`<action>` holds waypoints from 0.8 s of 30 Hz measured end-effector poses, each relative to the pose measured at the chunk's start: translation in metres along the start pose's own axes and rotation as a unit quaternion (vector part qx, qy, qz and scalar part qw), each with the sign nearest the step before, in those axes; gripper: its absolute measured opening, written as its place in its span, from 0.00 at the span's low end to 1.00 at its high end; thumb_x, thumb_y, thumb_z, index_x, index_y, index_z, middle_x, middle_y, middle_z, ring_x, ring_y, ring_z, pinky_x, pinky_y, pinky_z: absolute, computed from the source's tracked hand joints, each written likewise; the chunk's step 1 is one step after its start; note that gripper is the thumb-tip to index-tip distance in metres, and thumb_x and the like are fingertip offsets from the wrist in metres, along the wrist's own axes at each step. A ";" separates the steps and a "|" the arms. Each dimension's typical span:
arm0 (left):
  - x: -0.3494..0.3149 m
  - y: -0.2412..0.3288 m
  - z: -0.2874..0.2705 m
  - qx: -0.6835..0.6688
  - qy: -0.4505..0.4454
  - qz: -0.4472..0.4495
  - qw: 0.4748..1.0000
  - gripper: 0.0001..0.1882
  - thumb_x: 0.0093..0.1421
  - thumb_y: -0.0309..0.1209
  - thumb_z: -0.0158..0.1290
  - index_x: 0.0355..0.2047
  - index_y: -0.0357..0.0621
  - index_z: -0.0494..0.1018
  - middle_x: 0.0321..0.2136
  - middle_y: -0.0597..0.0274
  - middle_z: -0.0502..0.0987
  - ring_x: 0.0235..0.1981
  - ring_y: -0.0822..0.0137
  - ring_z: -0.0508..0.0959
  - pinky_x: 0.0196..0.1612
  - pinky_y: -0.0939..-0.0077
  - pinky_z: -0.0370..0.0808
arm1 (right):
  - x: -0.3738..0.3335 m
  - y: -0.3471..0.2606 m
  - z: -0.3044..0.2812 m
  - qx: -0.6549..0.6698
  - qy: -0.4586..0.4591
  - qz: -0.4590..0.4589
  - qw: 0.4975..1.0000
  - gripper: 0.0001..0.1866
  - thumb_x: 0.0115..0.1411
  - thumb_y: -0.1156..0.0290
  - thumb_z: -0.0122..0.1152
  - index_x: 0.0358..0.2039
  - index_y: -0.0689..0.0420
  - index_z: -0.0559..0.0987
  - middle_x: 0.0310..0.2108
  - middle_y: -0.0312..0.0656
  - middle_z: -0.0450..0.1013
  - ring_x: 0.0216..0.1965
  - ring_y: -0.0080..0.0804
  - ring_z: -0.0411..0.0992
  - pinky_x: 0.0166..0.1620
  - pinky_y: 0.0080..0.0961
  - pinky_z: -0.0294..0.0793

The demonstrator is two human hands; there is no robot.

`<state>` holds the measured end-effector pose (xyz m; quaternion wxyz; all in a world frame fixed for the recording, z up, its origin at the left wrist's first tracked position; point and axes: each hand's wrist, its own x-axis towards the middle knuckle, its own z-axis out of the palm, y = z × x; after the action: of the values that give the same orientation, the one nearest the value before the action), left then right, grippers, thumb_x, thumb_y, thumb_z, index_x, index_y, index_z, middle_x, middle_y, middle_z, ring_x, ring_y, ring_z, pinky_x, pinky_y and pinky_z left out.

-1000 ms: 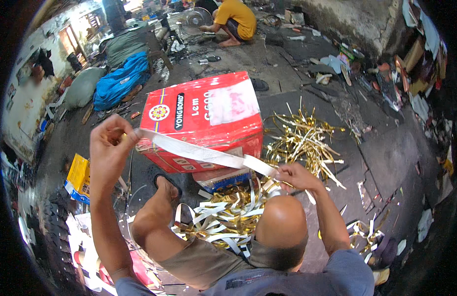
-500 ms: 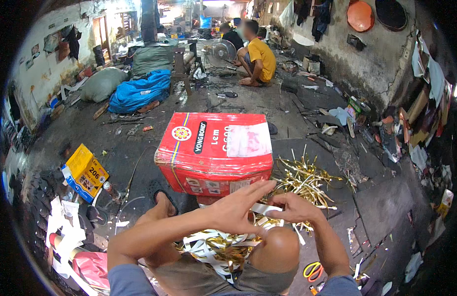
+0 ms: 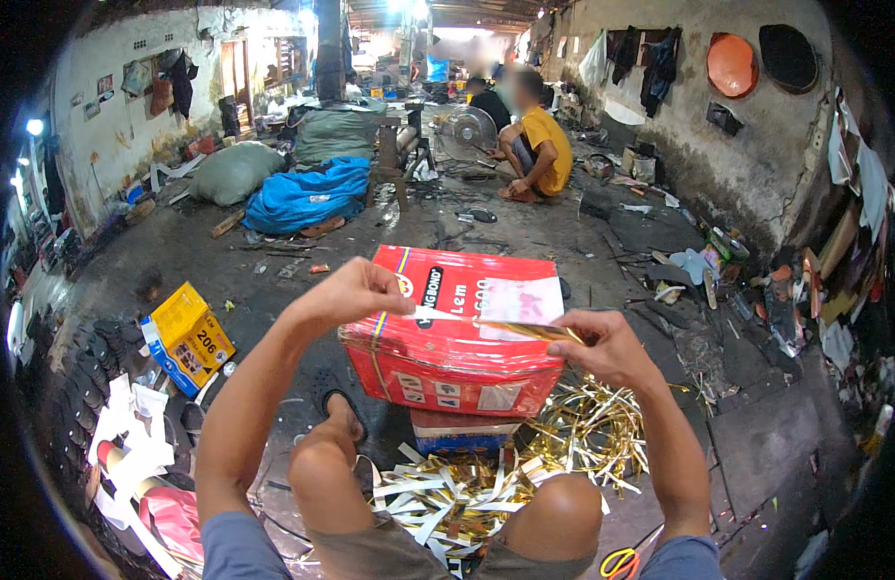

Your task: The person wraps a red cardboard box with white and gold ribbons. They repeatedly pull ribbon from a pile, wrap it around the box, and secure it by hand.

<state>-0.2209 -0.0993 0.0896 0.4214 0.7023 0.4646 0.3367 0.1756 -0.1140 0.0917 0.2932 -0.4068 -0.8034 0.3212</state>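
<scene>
My left hand [image 3: 363,291] is raised over the left part of a red carton [image 3: 433,372], thumb and fingers pinched on the end of a white strip [image 3: 430,312]. Over the carton's right edge, my right hand [image 3: 610,346] grips a gold strip [image 3: 532,330] that points toward the left hand. Whether the white and gold parts are one piece I cannot tell. Between my knees lies a loose heap of white and gold strips [image 3: 447,498]. More gold strips [image 3: 602,435] spread on the floor to the right of the carton.
The carton rests on a smaller box [image 3: 457,437]. Yellow-and-orange looped handles [image 3: 619,562] lie by my right elbow. At left stand a yellow box [image 3: 191,333] and white scraps [image 3: 138,435]. Farther off are a blue bundle [image 3: 307,196], a fan [image 3: 469,132] and a crouching person in yellow [image 3: 549,145].
My hands, close together in front of the carton, have moved up and apart over its top. The left now pinches the white strip end. The view has tilted up and turned slightly left.
</scene>
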 end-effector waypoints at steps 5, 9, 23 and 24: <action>0.024 -0.022 -0.045 0.108 0.044 -0.070 0.991 0.13 0.54 0.36 0.70 0.24 0.38 0.83 0.22 0.64 0.83 0.28 0.74 0.80 0.34 0.74 0.75 | 0.047 0.020 0.004 -0.060 0.000 -0.023 0.998 0.15 0.60 0.65 0.72 0.46 0.57 0.87 0.31 0.40 0.81 0.32 0.24 0.74 0.38 0.28 0.74; 0.036 -0.026 -0.041 0.335 0.108 -0.168 0.921 0.14 0.49 0.38 0.69 0.27 0.39 0.83 0.34 0.50 0.85 0.43 0.58 0.85 0.45 0.62 0.79 | 0.066 0.029 0.004 -0.132 0.000 -0.110 0.985 0.13 0.62 0.68 0.68 0.47 0.55 0.87 0.40 0.48 0.83 0.38 0.37 0.79 0.45 0.34 0.78; 0.115 -0.036 0.170 0.051 0.112 0.157 0.980 0.25 0.53 0.26 0.59 0.54 0.40 0.75 0.34 0.50 0.82 0.33 0.58 0.84 0.40 0.63 0.81 | 0.070 0.054 0.021 -0.191 0.038 -0.025 0.980 0.15 0.59 0.73 0.63 0.46 0.59 0.85 0.33 0.47 0.76 0.36 0.36 0.77 0.43 0.32 0.77; 0.114 -0.037 0.173 0.031 0.132 0.183 0.974 0.25 0.53 0.27 0.60 0.54 0.41 0.75 0.32 0.52 0.81 0.30 0.59 0.82 0.38 0.65 0.81 | 0.066 0.052 0.022 -0.136 0.049 0.032 0.989 0.14 0.58 0.72 0.63 0.45 0.60 0.85 0.34 0.50 0.77 0.37 0.40 0.78 0.44 0.35 0.77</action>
<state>-0.0457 -0.0326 -0.0070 0.2651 0.7377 0.3898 0.4833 0.1512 -0.0400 0.0527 0.2633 -0.4839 -0.8108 0.1977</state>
